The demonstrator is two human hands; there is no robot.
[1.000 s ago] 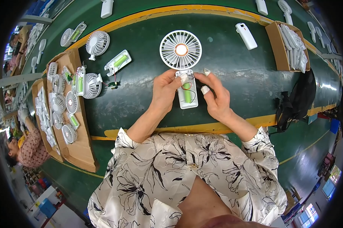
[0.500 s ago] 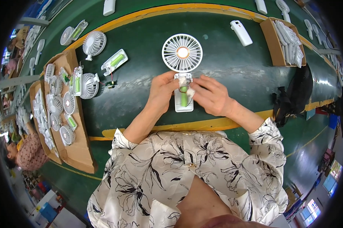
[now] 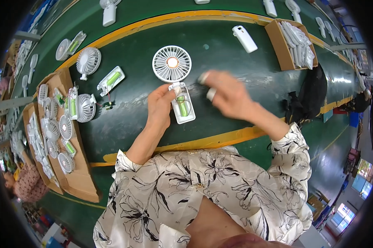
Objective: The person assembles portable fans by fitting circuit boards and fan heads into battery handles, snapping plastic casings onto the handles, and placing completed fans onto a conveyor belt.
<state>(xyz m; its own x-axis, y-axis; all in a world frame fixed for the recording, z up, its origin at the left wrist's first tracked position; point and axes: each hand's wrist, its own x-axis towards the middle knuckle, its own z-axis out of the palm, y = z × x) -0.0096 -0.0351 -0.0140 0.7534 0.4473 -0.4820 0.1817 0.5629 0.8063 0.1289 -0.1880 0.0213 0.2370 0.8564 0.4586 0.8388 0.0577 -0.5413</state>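
A white handheld fan lies face up on the green table, its round grille [image 3: 172, 64] pointing away from me. The opened handle [image 3: 187, 117] shows a green battery cell [image 3: 182, 106] and a thin wire inside. My left hand [image 3: 158, 106] is closed on the handle's upper left side, by the hinge under the grille. To the right of the fan my right hand [image 3: 229, 95] hovers, smeared by motion. Its thumb and forefinger, with white coverings on the tips, stand apart, and nothing shows between them.
A cardboard tray [image 3: 84, 177] of fan parts stands at the left. Near it lie an open handle with battery [image 3: 111, 81] and a fan head [image 3: 88, 61]. At the right are a white handle cover [image 3: 245, 39], a box of wrapped white parts [image 3: 278, 51] and a black bag [image 3: 312, 93].
My right hand has let go of the fan's handle and drawn away to the right. My left hand keeps hold. The whole view has shifted, so the fan appears further left.
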